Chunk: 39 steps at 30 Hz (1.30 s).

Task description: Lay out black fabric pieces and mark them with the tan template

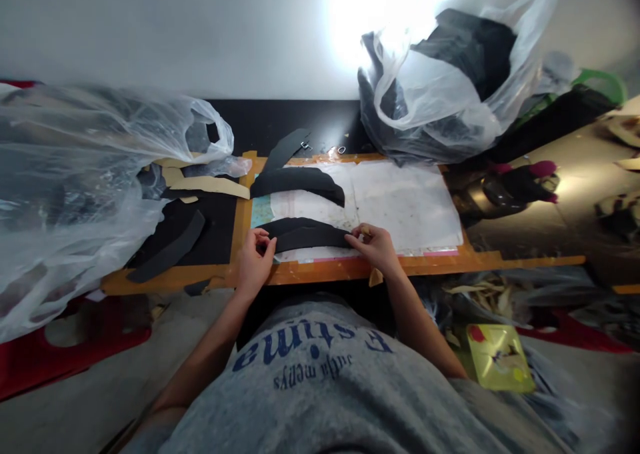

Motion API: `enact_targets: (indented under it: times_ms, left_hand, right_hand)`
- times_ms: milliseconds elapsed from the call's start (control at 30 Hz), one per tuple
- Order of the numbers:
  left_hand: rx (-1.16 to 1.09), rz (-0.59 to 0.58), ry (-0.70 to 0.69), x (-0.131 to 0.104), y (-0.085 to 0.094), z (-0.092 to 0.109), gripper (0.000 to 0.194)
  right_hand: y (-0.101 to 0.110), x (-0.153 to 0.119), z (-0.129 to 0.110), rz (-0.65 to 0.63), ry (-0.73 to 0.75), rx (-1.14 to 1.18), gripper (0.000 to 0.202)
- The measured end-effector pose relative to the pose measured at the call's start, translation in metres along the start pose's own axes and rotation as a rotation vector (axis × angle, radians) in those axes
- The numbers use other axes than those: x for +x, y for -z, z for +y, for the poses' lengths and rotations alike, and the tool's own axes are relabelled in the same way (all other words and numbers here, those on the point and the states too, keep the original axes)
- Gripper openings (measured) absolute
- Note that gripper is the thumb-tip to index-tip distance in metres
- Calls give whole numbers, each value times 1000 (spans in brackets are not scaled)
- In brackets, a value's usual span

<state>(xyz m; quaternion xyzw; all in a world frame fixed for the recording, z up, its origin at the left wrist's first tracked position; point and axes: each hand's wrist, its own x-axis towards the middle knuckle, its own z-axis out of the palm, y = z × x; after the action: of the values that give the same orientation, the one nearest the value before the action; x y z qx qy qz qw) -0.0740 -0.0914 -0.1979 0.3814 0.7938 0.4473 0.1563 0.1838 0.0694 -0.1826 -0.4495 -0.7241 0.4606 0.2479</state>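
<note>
A curved black strip (310, 234) lies over the near edge of the white paper (407, 204), stretched between both hands. My left hand (257, 257) pinches its left end between thumb and fingers. Its right end is gripped by the thumb and fingertips of my right hand (373, 244). Just beyond it, a second curved black piece (300, 179) rests on the paper, with another dark piece (286, 149) angled behind it. A separate black strip (170, 251) lies to the left, near the table's front edge.
Clear plastic bags bulge at the left (75, 194) and back right (440, 101). Beige curved pieces (210, 186) stick out by the left bag. Small metal rings (341, 150) lie at the back. A machine part (505, 191) stands right, a yellow container (500, 359) below it.
</note>
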Motion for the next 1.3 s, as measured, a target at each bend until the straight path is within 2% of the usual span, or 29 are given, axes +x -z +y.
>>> enact_targets:
  times_ms: [233,967,1167,1300]
  left_hand:
    - [116,58,-41,-3,-2,3,18]
    - [237,60,-81,-3,-8,-2,11]
    - [308,31,-174,-2,-9,-10,9]
    - [437,7,-283,-1,-8,-10,13]
  right_hand:
    - [-3,1,1,13,14,-61,29]
    - [-7,5,8,27,43,-180,26]
    - [-8,6,3,19,36,-314,22]
    - [-6,6,-1,4,21,-486,29]
